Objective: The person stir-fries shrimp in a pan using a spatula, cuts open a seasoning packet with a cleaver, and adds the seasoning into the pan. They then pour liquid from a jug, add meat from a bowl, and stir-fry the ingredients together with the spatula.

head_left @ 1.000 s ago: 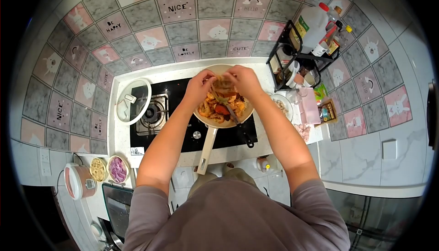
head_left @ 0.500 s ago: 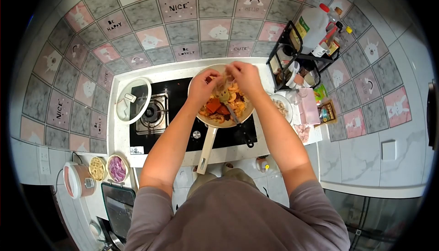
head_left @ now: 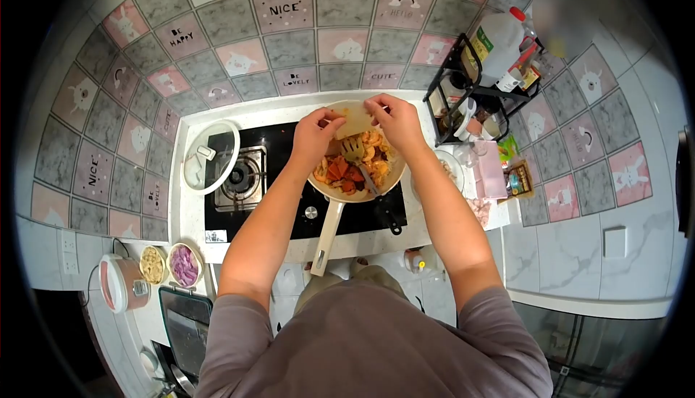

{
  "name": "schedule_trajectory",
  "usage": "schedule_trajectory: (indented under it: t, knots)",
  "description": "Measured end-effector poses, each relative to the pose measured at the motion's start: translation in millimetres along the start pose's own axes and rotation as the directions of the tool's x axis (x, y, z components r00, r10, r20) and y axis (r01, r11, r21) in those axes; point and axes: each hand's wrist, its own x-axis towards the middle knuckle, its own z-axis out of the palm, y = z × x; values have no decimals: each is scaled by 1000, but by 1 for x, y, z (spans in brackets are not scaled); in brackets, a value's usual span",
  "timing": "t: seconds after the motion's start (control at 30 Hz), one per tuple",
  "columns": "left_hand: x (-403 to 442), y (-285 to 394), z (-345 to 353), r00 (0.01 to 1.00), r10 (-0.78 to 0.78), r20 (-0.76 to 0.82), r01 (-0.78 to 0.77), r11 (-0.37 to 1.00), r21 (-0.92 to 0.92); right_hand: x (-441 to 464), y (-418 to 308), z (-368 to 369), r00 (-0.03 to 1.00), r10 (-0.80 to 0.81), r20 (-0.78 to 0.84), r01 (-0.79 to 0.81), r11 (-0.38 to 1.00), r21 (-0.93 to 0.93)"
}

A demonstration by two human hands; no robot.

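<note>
A pale, translucent plastic packet (head_left: 350,120) is stretched between my two hands above the far side of the frying pan (head_left: 330,235). My left hand (head_left: 316,137) pinches its left edge, and my right hand (head_left: 394,121) pinches the right edge. Below them in the pan lie orange shrimp (head_left: 374,139) and chunks of red-brown paste (head_left: 340,170). A slotted spatula (head_left: 353,150) rests in the food, its dark handle leaning over the pan's right rim. The pan sits on the black stove, its cream handle pointing towards me.
A glass lid (head_left: 233,153) lies left, by the bare burner (head_left: 241,178). Bowls of purple onion (head_left: 186,266) and pale pieces (head_left: 153,265) stand lower left. On the right are a bottle rack (head_left: 463,72), a plate (head_left: 450,166) and a pink box (head_left: 491,170). A grey blur covers the upper right.
The packet, crumpled between my fingers before, is now spread flatter. My hands have shifted slightly. The red paste block now looks broken into several chunks, and more of the spatula head shows.
</note>
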Motion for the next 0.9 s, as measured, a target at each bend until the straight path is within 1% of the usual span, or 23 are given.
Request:
schedule_trajectory:
  t: [0.07,0.1,0.13,0.17,0.2,0.23,0.27,0.3,0.33,0.37,0.4,0.43,0.47,0.5,0.53,0.6,0.63,0.67,0.7,0.77,0.83,0.87,0.9]
  knots:
    - [-5,6,-1,999,-33,0,33,999,-34,-8,1,-6,996,-84,42,86,996,-40]
    - [-10,13,0,1000,20,22,-19,996,-84,-14,3,-14,997,-74,30,75,996,-45]
    - [-15,21,3,996,71,47,-64,989,-136,-22,6,-26,990,-138,26,139,990,-17]
    - [-19,27,5,991,92,95,-80,989,-125,-34,10,-40,981,-195,19,195,981,11]
    - [-28,46,8,981,117,157,-104,990,-92,-49,10,-62,973,-223,-54,222,975,-21]
    - [-35,65,10,965,148,214,-137,989,-62,-65,16,-86,972,-175,-156,177,984,-4]
    - [-41,74,16,960,147,238,-135,989,-66,-83,25,-111,961,-104,-258,144,980,140]
    - [-50,82,22,949,183,255,-143,975,-168,-106,27,-136,925,86,-371,6,971,239]
    - [-59,85,30,938,222,268,-148,952,-269,-130,45,-165,870,237,-433,-111,949,296]
    - [-66,83,37,927,171,334,-45,934,-354,-153,69,-180,804,285,-522,-38,901,432]
    - [-74,84,42,919,124,374,13,940,-341,-177,96,-193,755,345,-558,21,838,546]
    - [-82,85,48,908,74,412,71,943,-326,-204,116,-200,679,479,-556,-3,760,650]
    - [-89,82,54,886,58,460,85,955,-284,-233,150,-199,629,541,-558,-12,724,689]
    - [-97,78,61,864,41,503,95,966,-240,-266,198,-192,599,600,-530,-118,721,683]
    - [-106,75,67,845,-17,534,170,956,-239,-293,238,-172,600,654,-461,-196,679,707]
    - [-120,58,76,809,-15,588,196,950,-245,-322,256,-125,544,789,-284,-424,551,718]
    - [-126,53,77,791,-16,611,216,943,-255,-331,277,-105,567,801,-192,-414,478,775]
    - [-133,52,79,798,-69,598,249,942,-223,-329,289,-87,545,822,-166,-401,429,809]
    - [-138,49,79,799,-60,598,239,945,-224,-324,300,-77,582,803,-131,-379,410,830]
    - [-147,39,75,815,-97,571,261,942,-212,-307,312,-64,601,793,-98,-411,411,814]
    - [-154,30,66,843,-101,529,256,939,-229,-292,309,-65,545,837,-42,-429,322,844]
    - [-156,24,60,858,-94,505,225,953,-204,-292,303,-73,512,857,-55,-504,351,789]
    - [-159,23,55,872,-120,475,240,950,-201,-294,303,-78,522,837,-164,-565,484,669]
